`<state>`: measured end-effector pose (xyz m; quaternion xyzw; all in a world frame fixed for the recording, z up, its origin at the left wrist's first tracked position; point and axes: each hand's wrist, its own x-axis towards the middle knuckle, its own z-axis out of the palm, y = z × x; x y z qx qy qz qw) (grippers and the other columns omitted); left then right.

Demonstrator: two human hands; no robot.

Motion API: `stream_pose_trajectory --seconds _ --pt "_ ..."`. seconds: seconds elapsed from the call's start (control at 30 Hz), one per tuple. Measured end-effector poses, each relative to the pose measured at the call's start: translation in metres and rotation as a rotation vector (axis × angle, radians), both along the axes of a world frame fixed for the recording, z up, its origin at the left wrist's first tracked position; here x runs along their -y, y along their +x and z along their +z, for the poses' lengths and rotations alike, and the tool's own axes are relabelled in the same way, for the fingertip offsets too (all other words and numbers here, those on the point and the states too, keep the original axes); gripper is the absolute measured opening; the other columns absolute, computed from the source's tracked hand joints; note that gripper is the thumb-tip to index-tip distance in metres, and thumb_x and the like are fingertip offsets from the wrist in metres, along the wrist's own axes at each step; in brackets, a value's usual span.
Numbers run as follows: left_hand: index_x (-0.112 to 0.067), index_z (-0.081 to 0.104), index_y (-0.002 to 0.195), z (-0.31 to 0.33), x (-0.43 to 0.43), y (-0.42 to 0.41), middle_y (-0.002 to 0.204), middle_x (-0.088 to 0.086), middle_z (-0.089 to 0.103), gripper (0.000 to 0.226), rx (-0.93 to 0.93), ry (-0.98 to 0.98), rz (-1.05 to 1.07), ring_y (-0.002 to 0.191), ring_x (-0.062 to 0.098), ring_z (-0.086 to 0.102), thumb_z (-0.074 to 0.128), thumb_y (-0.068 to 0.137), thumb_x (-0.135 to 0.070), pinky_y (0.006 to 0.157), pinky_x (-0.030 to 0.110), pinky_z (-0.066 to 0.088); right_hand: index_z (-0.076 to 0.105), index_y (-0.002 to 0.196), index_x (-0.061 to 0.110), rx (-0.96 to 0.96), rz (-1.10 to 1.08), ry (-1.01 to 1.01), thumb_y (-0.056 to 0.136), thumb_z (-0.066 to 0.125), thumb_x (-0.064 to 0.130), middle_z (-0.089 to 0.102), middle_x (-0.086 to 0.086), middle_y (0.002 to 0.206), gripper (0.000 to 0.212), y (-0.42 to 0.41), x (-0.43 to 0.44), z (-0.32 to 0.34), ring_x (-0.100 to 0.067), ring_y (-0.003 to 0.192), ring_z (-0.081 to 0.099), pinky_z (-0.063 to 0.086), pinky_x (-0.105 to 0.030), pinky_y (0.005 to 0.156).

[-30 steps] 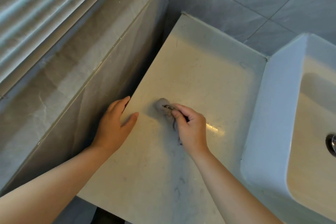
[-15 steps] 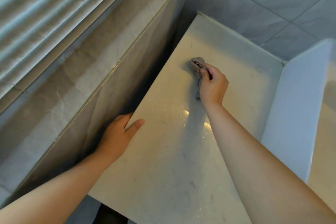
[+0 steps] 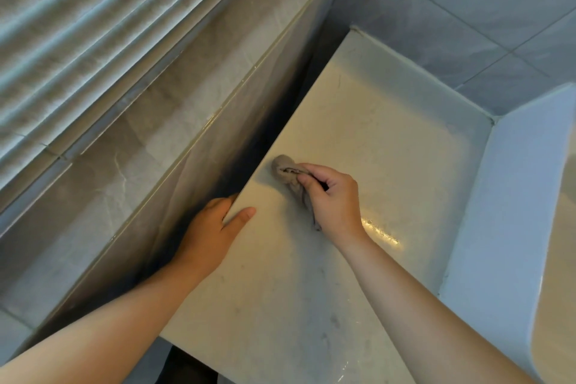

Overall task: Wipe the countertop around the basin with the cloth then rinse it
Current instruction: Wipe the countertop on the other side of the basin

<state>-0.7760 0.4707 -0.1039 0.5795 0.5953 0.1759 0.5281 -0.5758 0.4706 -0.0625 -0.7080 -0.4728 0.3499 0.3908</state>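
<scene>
Head view. Your right hand [image 3: 332, 199] has its fingers curled tight round the cloth [image 3: 288, 176], thumb pinched against it, with the bunched end pressed to the countertop [image 3: 389, 140]. Half a second ago that hand was stretched toward the back corner. It has now drawn back along the left edge and lies just beside your left hand [image 3: 215, 227]. I judge this to be one return stroke of the wiping pass, which leaves the far strip by the basin [image 3: 505, 196] and the near front edge to cover. Rinsing has not begun.

Your left hand has not shifted. Its thumb lies flat on the top surface and its fingers drop past the edge out of sight, so I cannot tell whether they are curled.

The cloth is grey-brown, wadded into a small ball ahead of your knuckles, with a tail trailing under the palm. Little fabric meets the surface. A wet sheen shows on the countertop near your right wrist, and faint dark specks remain toward the front.
</scene>
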Motion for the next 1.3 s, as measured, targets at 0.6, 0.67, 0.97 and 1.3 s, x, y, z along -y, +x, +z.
stream_pose_trajectory --seconds 0.6,0.67,0.97,1.3 --pt "-0.03 0.062 0.118 0.001 -0.002 -0.001 0.111 -0.006 0.059 0.041 -0.023 0.0 -0.023 0.095 0.005 0.057 0.049 0.086 -0.053 0.075 0.017 0.043 0.068 0.115 0.019 0.246 -0.03 0.104 0.093 0.054 0.018 0.07 0.002 0.108 0.026 -0.004 -0.071 -0.021 -0.011 0.1 0.06 0.045 -0.02 0.09" --pt "-0.031 0.061 0.117 0.004 -0.002 -0.002 0.111 -0.006 0.059 0.043 -0.025 -0.001 -0.036 0.096 0.006 0.058 0.048 0.085 -0.056 0.08 0.024 0.047 0.068 0.115 0.02 0.255 0.023 0.101 0.094 0.054 0.02 0.069 0.003 0.108 0.026 -0.012 -0.06 -0.024 -0.012 0.101 0.059 0.047 -0.029 0.093" --pt "-0.028 0.031 0.146 0.015 0.033 -0.032 0.142 -0.017 0.035 0.07 -0.098 -0.034 0.008 0.13 0.006 0.037 0.053 0.085 -0.053 0.107 0.031 0.035 0.068 0.115 0.018 0.29 0.176 0.166 0.092 0.056 0.015 0.07 0.001 0.105 0.026 -0.032 -0.024 -0.029 -0.01 0.099 0.057 0.039 -0.008 0.087" --pt "-0.033 0.048 0.134 0.019 0.055 -0.034 0.13 -0.011 0.052 0.047 -0.123 -0.041 0.051 0.112 0.01 0.053 0.057 0.089 -0.041 0.092 0.034 0.046 0.073 0.105 0.019 0.13 0.239 0.11 0.089 0.059 0.012 0.07 0.008 0.099 0.022 -0.047 0.009 -0.001 -0.001 0.092 0.059 0.04 -0.004 0.081"
